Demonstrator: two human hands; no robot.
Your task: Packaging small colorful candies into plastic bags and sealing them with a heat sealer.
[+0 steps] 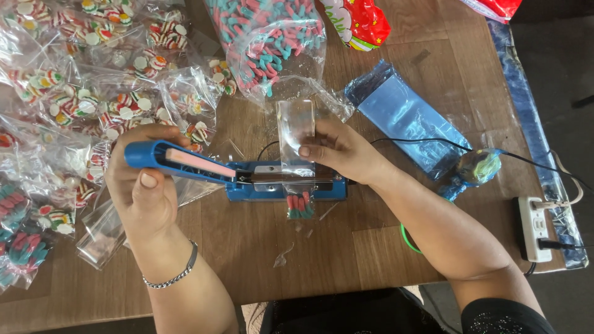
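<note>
A wooden table [383, 247] with a plank-like grain carries the work. Along its left side lies a heap of filled packets [80, 80], clear crinkly plastic showing round red, white and green sweets. At the top middle sits a big bag [272, 37] stuffed with worm-shaped pink and blue sweets, and beside it a shiny red wrapper [359, 21]. To the right lies a flat stack of empty blue-tinted sleeves [402, 114], smooth and rectangular, with a black cord [433, 142] running across it toward a white power strip [535, 226] at the table's right edge. An empty clear packet [99, 235] lies near the left wrist.

In the centre stands a blue sealer [291, 182], a low boxy base with a metal strip, its long arm [179, 159] raised at a slant (the underside shows a pink pad).

The left hand [142, 185] is closed around the far end of that arm, thumb pressed on top; a silver chain bracelet [173, 275] circles the wrist. The right hand [340, 151] pinches the upper part of a small clear bag [296, 142], thumb in front, fingers behind. The bag lies across the sealer's base, its open top pointing away from the person and its bottom, holding a few red and green sweets [300, 205], hanging over the near edge, between the two hands.
</note>
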